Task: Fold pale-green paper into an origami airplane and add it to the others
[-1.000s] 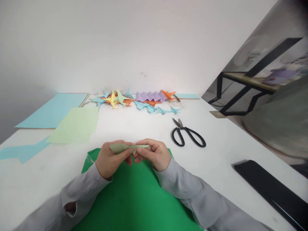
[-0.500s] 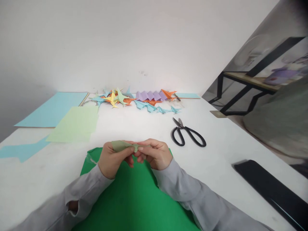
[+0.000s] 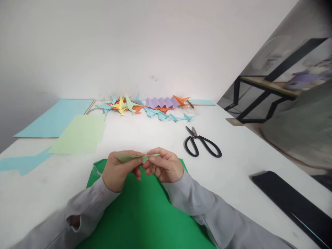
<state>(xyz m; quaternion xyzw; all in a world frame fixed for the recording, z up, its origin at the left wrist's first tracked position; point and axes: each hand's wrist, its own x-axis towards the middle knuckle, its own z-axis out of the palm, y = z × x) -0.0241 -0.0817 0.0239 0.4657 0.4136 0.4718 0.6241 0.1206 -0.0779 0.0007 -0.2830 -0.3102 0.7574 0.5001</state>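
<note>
Together, both hands are meeting just above the far edge of the green paper sheet (image 3: pixel 145 214), pinching a small folded piece of pale green paper (image 3: pixel 135 157) between them. The left hand (image 3: pixel 118 171) is curling its fingers inward, thumb on top, gripping the wider left end of the fold; the right hand (image 3: pixel 166 166) is closing thumb and forefinger on the narrow right tip — the remaining fingers are tucked under. Both wrists are angling in toward each other, grey sleeves (image 3: pixel 197 204) running back over the green sheet toward the person. Beyond that sheet and to its right, black scissors (image 3: pixel 202 145) are lying shut on the white table (image 3: pixel 246 152). Farther back from the sheet, a row of folded paper figures (image 3: pixel 150 107) is sitting along the wall, with a light green sheet (image 3: pixel 80 135) and a blue sheet (image 3: pixel 57 117) off to the left.
</note>
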